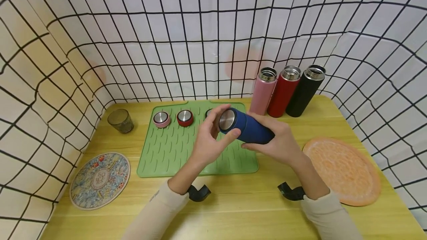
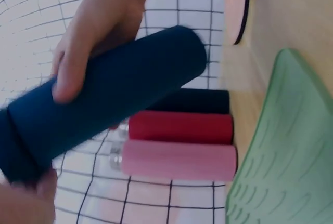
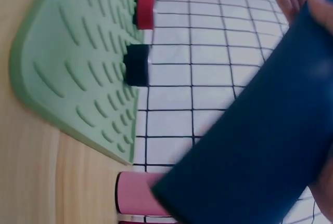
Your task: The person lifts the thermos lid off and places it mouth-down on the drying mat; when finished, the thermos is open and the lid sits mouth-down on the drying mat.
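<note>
A blue thermos bottle (image 1: 255, 129) is held tilted above the green mat (image 1: 160, 158), its steel-topped lid (image 1: 228, 120) pointing left. My left hand (image 1: 211, 136) grips the lid end between thumb and fingers. Around the bottle's body curls my right hand (image 1: 278, 138). In the left wrist view the lid sits on the bottle (image 2: 109, 94) with a thin seam between them. On the mat stand a pink lid (image 1: 161, 119) and a red lid (image 1: 185, 118); a black lid (image 3: 137, 65) is mostly hidden behind my left hand in the head view.
Lidless pink (image 1: 262, 93), red (image 1: 283, 93) and black (image 1: 304, 93) bottles stand at the back right. A dark glass cup (image 1: 121, 120) is at the back left. A patterned round mat (image 1: 100, 180) lies left, an orange round mat (image 1: 343, 171) right. A grid-patterned curtain (image 1: 207, 29) surrounds the table.
</note>
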Demonstrator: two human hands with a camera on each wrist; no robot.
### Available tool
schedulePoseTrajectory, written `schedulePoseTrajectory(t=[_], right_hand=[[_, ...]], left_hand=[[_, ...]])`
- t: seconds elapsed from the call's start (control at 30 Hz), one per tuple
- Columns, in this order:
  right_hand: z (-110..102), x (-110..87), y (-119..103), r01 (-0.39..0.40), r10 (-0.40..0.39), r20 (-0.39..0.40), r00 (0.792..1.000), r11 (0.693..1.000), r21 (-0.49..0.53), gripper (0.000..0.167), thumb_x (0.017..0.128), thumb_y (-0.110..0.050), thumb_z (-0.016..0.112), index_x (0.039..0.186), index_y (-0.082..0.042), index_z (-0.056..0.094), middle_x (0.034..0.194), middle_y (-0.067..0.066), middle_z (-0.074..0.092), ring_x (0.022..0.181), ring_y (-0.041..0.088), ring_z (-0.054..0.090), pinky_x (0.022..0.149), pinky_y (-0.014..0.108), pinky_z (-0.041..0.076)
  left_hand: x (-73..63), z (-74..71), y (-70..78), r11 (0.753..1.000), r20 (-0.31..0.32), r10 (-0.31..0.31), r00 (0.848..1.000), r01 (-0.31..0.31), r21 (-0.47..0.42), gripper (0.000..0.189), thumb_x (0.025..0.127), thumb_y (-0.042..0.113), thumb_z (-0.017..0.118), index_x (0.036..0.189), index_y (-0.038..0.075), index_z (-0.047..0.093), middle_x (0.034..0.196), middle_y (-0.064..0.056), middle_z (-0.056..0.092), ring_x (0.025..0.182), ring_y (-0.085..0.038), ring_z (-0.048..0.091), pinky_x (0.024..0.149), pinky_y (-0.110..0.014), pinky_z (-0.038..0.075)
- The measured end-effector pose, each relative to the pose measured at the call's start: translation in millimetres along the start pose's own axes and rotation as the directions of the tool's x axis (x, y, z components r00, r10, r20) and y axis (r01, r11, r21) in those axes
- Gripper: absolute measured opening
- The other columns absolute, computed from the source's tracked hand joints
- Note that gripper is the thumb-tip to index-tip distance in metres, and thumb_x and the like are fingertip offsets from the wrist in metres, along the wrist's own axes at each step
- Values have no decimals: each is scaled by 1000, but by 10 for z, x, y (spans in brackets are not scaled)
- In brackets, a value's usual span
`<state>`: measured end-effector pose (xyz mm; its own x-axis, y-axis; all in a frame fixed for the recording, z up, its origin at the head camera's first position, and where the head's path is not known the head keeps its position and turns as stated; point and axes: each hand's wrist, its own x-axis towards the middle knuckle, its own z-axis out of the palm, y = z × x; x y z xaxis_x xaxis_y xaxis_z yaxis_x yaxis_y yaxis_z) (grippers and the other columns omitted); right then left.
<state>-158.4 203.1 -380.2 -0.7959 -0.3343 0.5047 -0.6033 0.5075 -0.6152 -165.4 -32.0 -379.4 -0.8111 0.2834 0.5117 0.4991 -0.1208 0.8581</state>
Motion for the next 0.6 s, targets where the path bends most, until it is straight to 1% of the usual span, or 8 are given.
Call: schedulePoseTrajectory(t=[0.07, 0.17, 0.27, 0.33, 0.4, 0.47, 0.53, 0.6], right_hand=[[-65, -10, 15, -19, 16, 48, 999, 997, 77, 88, 65, -14, 99, 145, -22, 61, 134, 2, 70, 113, 13, 66, 93, 20, 55], [-153, -24, 38, -21, -3, 132, 991, 983, 180, 86, 66, -7, 97, 144, -18, 62, 132, 3, 71, 112, 13, 67, 93, 24, 57], [-207, -39, 56, -14, -34, 214, 976, 976, 219, 83, 68, -6, 94, 144, -17, 62, 131, 0, 71, 111, 13, 67, 93, 27, 59], [-216, -42, 52, -5, -47, 239, 970, 977, 214, 83, 68, -9, 95, 143, -18, 62, 131, -2, 70, 113, 13, 67, 95, 28, 59], [-201, -39, 39, 9, -48, 218, 975, 984, 178, 83, 68, -12, 96, 144, -20, 62, 132, -3, 70, 116, 13, 65, 98, 27, 57], [-168, -29, 19, 30, -49, 158, 986, 992, 120, 85, 67, -14, 98, 143, -21, 62, 133, -2, 69, 116, 14, 65, 98, 26, 55], [-125, -14, -6, 47, -50, 83, 995, 998, 34, 85, 67, -18, 99, 144, -22, 62, 135, -1, 69, 116, 15, 64, 98, 24, 54], [-89, -3, -28, 52, -51, 28, 998, 998, -27, 86, 66, -21, 100, 144, -22, 62, 135, 1, 69, 116, 17, 64, 96, 22, 54]], left_hand=[[24, -38, 4, 995, 129, 87, 988, -79, -67, 78, 95, 43, 73, 155, 7, 41, 152, -11, 51, 135, -25, 55, 109, -33, 51], [67, -103, 18, 970, 279, 219, 935, -179, -162, 78, 98, 32, 71, 157, -3, 33, 160, -22, 40, 144, -35, 46, 118, -45, 44], [79, -160, 26, 955, 370, 280, 886, -217, -203, 75, 98, 19, 71, 157, -7, 32, 161, -28, 36, 149, -36, 40, 120, -49, 40], [72, -176, 26, 954, 398, 286, 872, -221, -203, 74, 95, 8, 73, 155, -8, 34, 159, -29, 38, 148, -35, 41, 119, -49, 41], [61, -168, 24, 962, 382, 264, 886, -210, -177, 75, 90, -3, 76, 154, -7, 37, 155, -28, 43, 144, -33, 45, 115, -47, 46], [52, -141, 20, 975, 304, 214, 929, -183, -127, 75, 85, -6, 79, 151, -3, 43, 149, -23, 49, 137, -30, 51, 111, -42, 51], [40, -107, 14, 990, 187, 135, 973, -124, -71, 71, 85, 6, 84, 147, 3, 49, 142, -18, 56, 130, -25, 56, 105, -33, 54], [30, -85, 5, 997, 88, 60, 994, -56, -45, 70, 85, 25, 86, 144, 8, 52, 137, -12, 61, 125, -21, 59, 101, -27, 54]])
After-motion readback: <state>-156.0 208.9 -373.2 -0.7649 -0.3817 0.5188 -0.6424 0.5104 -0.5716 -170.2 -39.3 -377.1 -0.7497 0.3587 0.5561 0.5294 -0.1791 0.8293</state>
